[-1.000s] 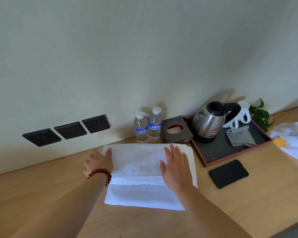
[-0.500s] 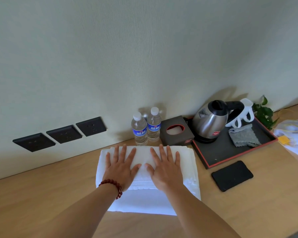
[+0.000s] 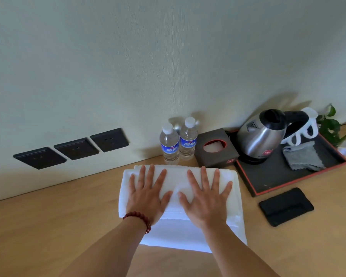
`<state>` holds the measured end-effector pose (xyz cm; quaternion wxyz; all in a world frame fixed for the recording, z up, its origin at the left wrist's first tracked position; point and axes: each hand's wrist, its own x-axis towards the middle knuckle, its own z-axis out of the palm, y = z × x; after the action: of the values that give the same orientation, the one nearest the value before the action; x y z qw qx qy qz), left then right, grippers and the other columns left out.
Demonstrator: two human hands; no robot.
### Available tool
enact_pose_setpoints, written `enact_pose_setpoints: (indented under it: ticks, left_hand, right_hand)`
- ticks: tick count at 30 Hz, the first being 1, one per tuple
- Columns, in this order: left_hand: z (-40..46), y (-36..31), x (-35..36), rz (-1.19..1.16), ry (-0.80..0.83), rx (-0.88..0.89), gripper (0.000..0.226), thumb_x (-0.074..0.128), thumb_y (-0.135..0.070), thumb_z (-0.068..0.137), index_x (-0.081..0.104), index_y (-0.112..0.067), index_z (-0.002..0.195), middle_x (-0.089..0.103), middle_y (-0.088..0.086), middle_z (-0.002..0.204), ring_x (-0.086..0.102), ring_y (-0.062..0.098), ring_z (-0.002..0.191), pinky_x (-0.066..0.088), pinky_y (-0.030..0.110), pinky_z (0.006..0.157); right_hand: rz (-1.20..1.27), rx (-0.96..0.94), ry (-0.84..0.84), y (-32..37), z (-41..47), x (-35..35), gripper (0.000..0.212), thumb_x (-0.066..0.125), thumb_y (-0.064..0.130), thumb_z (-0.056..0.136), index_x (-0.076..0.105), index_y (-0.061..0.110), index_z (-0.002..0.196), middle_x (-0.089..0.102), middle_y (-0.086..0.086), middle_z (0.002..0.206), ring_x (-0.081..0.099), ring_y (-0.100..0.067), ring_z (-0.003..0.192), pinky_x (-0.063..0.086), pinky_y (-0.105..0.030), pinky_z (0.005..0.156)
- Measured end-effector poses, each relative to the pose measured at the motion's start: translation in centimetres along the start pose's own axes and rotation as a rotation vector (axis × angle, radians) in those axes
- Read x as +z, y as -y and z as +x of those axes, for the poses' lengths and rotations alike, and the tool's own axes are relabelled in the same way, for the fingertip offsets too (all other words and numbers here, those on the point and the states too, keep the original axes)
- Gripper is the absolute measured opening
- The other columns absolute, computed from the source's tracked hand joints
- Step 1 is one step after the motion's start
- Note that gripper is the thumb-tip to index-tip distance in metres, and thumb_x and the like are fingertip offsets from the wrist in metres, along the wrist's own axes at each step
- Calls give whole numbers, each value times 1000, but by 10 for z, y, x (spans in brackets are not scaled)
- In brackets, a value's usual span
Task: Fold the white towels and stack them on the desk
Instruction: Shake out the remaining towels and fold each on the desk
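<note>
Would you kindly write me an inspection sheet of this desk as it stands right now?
Surface: wooden desk against a pale wall.
Job's things: folded white towel lying flat on the desk.
Clutter: two water bottles, tissue box, kettle and grey cloth on a black tray, black pad.
Grippers: left hand and right hand press flat on the towel, fingers spread.
Cables: nothing seen.
Surroundings: three black wall sockets, green plant.
</note>
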<state>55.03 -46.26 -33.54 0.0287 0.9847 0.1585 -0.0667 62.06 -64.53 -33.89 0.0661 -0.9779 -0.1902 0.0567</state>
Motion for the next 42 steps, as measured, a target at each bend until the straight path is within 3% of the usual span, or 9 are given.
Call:
enact_pose_setpoints:
  ticks: [5,12,16,20,23,26,30,37,42]
  left_hand:
    - [5,3,6,-7,-11,6,73,10,-70,92,-8,-42,156,-13,-3,166,-20,23,151,-7,52,122]
    - [1,-1,-18,-4,212,14,74,9,-73,93,-22,-42,152,-30,-4,161,-30,22,148,-13,55,120]
    - [-11,24,-58,130,260,13,74,8,-72,95,-7,-36,157,-24,2,164,-28,23,148,-14,57,118]
    - [-44,59,-113,167,156,-2,66,12,-61,101,16,-29,158,-2,6,167,-12,28,153,-7,56,121]
    - [-101,92,-129,109,91,-11,56,27,-47,103,30,-22,153,16,8,165,3,30,153,1,54,123]
    - [-158,129,-127,112,104,-76,53,34,-43,101,39,-20,148,23,10,162,9,31,152,3,55,123]
    - [-235,209,-131,117,111,-295,54,32,-39,101,34,-17,151,22,10,163,7,30,153,5,54,123]
    - [-362,327,-159,121,-29,-658,50,35,-40,99,44,-18,143,25,7,162,1,27,153,4,54,123]
    - [-444,398,-167,92,-59,-926,59,39,-48,97,34,-23,150,14,5,165,-2,29,153,6,54,122]
  right_hand:
    - [9,-3,-7,-2,2,4,76,36,79,85,32,44,153,30,-2,163,12,-43,152,4,-75,113]
    - [8,12,216,-5,7,-17,76,11,83,87,-6,51,155,-8,6,169,-18,-35,152,-13,-70,113]
    - [-24,53,322,7,6,-43,75,13,78,92,-11,46,156,-20,3,167,-26,-37,149,-17,-67,113]
    - [-125,-19,202,39,-5,-66,71,27,61,98,10,30,160,1,-2,169,-10,-35,154,-7,-63,118]
    - [-109,-136,103,93,-17,-81,57,38,49,99,40,23,150,40,-4,156,32,-27,147,22,-51,119]
    - [-39,-252,75,154,-33,-91,30,45,37,97,64,22,114,69,1,109,63,-21,102,48,-33,82]
    - [186,-373,211,259,-83,-85,18,44,23,94,51,22,78,60,6,80,60,-19,78,40,-30,59]
    - [271,-634,351,426,-187,-67,27,44,26,98,68,30,87,65,11,76,58,-9,65,37,-23,50]
    - [368,-814,430,517,-262,-65,27,45,32,98,66,25,84,66,5,77,63,-15,72,52,-31,65]
